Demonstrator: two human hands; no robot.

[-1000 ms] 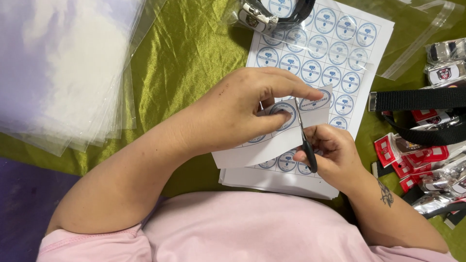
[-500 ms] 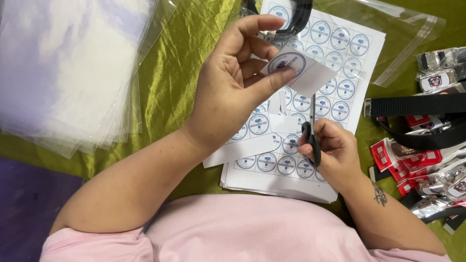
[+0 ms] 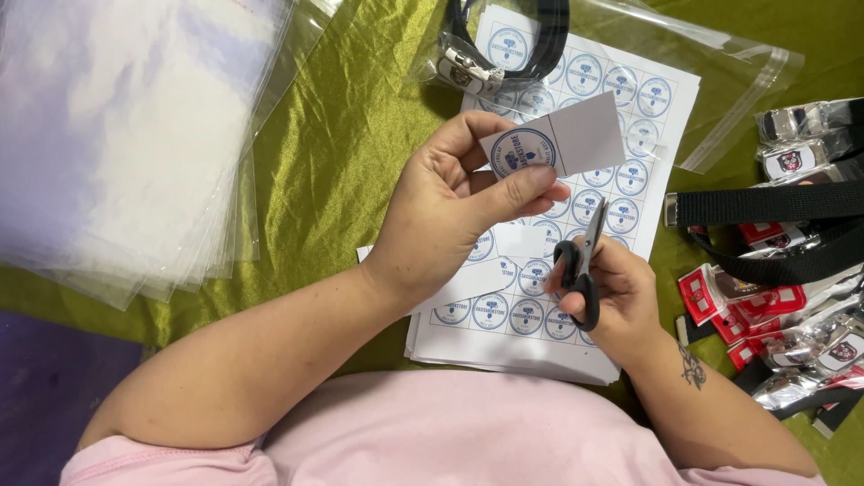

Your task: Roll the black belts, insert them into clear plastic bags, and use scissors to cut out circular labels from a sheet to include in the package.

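The left hand (image 3: 450,202) holds a small cut piece of sticker paper (image 3: 558,144) up above the green satin cloth (image 3: 342,117), pinched near its left end between the thumb, which lies across the lower front edge, and the fingers curled behind. The piece carries one round blue-and-white sticker on its left half; the right half is blank white and juts free to the right of the grip. It looks thin and light, and bends easily, so a pinch at one end leaves the far end unsupported; a hold close beside the printed circle would keep it steadier.

The right hand (image 3: 612,292) is closed around the black handles of a pair of scissors (image 3: 583,265), with the blades pointing up and close together, their tips just below the held piece and not touching it.

Beneath both hands lies a stack of sticker sheets (image 3: 531,333) printed with rows of the same round stickers, near the middle of the cloth; the top sheet has part cut away. At the far edge a black strap with a buckle (image 3: 504,54) rests in a clear plastic bag (image 3: 729,72). A pile of clear bags (image 3: 126,135) fills the left side. Along the right edge lie black webbing straps (image 3: 774,207) and red-and-white packaged items (image 3: 774,315).
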